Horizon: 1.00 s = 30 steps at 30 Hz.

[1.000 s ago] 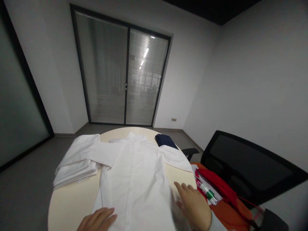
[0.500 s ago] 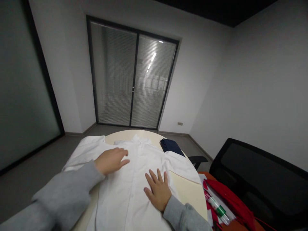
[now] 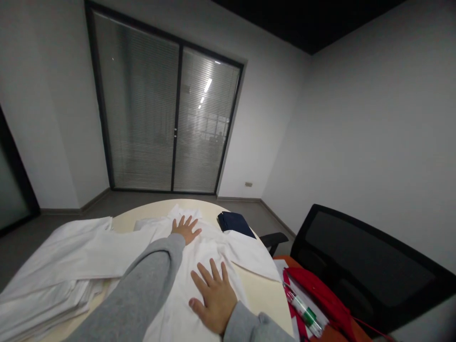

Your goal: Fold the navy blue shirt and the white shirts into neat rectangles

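Observation:
A white shirt [image 3: 171, 299] lies spread over the round table [image 3: 263, 294], its collar toward the far edge and one sleeve reaching out to the right. My left hand [image 3: 185, 230] rests with fingers spread on the upper part of the shirt, just below the collar. Closer to me, my right hand [image 3: 215, 297] lies flat on the shirt's front, fingers wide apart. Neither hand grips anything. My left forearm in its grey sleeve hides part of the shirt's left side.
On the table's left stands a stack of folded white cloth [image 3: 57, 299]. A folded navy cloth [image 3: 235, 224] lies at the far right edge. Beyond the right edge are a black mesh chair [image 3: 363, 266], a red cloth [image 3: 320, 289] and a clear plastic bottle [image 3: 307, 313].
My left hand has moved to the shirt's upper part near the collar and spread its fingers. My right hand stays flat on the shirt. The view has turned right, while the white stack shows more.

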Each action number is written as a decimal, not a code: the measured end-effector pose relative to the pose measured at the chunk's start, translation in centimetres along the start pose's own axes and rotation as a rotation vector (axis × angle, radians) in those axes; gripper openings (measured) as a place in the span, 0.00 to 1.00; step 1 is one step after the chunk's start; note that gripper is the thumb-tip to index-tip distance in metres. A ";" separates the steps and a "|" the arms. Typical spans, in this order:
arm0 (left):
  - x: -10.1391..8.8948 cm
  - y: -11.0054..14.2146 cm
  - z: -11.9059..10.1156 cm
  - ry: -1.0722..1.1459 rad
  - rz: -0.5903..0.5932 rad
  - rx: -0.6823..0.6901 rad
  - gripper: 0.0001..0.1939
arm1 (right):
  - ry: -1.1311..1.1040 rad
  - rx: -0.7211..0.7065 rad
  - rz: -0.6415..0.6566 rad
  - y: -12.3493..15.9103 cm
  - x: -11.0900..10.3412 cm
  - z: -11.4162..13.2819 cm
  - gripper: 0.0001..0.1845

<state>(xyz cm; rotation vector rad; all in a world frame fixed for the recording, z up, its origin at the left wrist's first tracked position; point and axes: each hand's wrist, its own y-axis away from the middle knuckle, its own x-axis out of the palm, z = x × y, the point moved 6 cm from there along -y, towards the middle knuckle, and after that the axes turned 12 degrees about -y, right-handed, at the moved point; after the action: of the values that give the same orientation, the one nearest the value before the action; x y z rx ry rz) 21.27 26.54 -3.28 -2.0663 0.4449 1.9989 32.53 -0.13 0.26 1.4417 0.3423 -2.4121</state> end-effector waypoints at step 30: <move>-1.0 -0.7 10.9 -0.078 0.034 -0.285 0.36 | -0.099 0.026 -0.042 -2.4 -0.2 -3.0 0.33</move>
<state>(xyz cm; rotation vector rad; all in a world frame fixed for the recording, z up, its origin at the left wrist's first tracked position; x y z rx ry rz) 11.41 31.31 -2.75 -2.1406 0.1893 2.2673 34.09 3.19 -0.85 1.3320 0.3220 -2.5198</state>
